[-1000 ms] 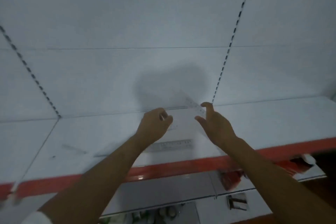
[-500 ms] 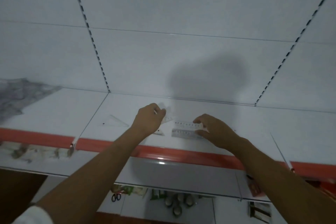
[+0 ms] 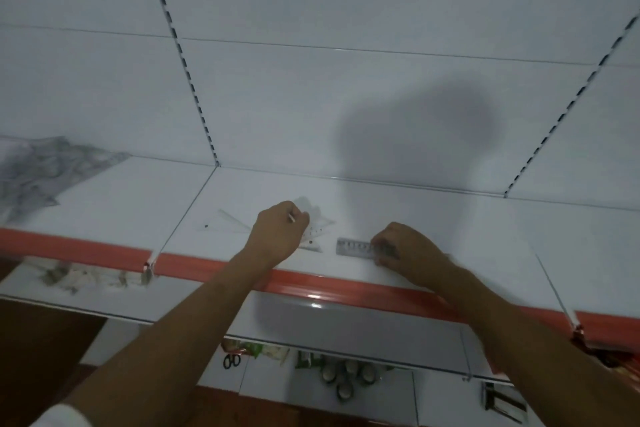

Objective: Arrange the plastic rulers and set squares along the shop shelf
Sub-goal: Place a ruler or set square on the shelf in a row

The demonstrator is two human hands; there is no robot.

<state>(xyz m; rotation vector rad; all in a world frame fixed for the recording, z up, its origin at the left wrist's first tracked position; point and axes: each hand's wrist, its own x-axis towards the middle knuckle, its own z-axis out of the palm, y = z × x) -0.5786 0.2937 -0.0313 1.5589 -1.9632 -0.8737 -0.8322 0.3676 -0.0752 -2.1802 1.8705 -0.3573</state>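
Right hand (image 3: 405,246) fingers curl onto ruler (image 3: 353,247), covering its right end; left hand (image 3: 278,236) pinches blurry clear set squares (image 3: 317,230) on shelf (image 3: 450,236).

set squares (image 3: 311,229) left of ruler (image 3: 355,247), seemingly apart

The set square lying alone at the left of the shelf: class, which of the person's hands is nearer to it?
Left. The left hand sits just right of that set square; the right hand is farther right, gripping the ruler.
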